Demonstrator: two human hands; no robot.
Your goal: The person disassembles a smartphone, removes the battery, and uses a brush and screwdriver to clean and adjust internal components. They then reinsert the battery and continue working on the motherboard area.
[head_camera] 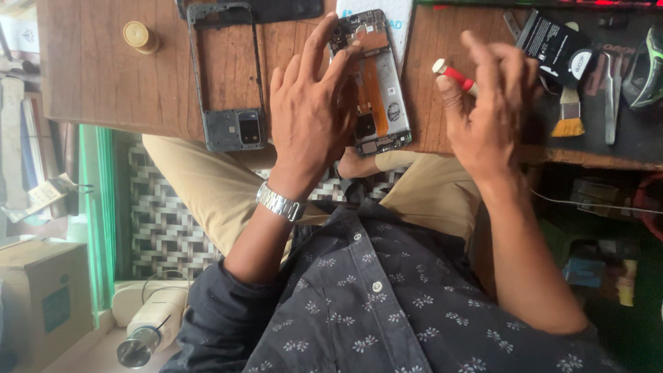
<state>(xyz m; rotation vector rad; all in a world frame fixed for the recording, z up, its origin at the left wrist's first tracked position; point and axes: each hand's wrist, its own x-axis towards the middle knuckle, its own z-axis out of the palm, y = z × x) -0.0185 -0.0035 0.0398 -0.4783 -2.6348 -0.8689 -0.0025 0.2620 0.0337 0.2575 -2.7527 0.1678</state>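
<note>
An opened phone body with bare boards and an orange flex strip lies on the wooden table. My left hand rests over its left side, fingers spread and fingertips on the top end. My right hand is just right of the phone and grips a small red tool with a white tip. A dark plastic phone frame with a camera block lies to the left of my left hand.
A small round brass-coloured cap stands at the far left. On the dark mat at right lie a black battery, a small brush and metal tweezers. A cardboard box sits on the floor.
</note>
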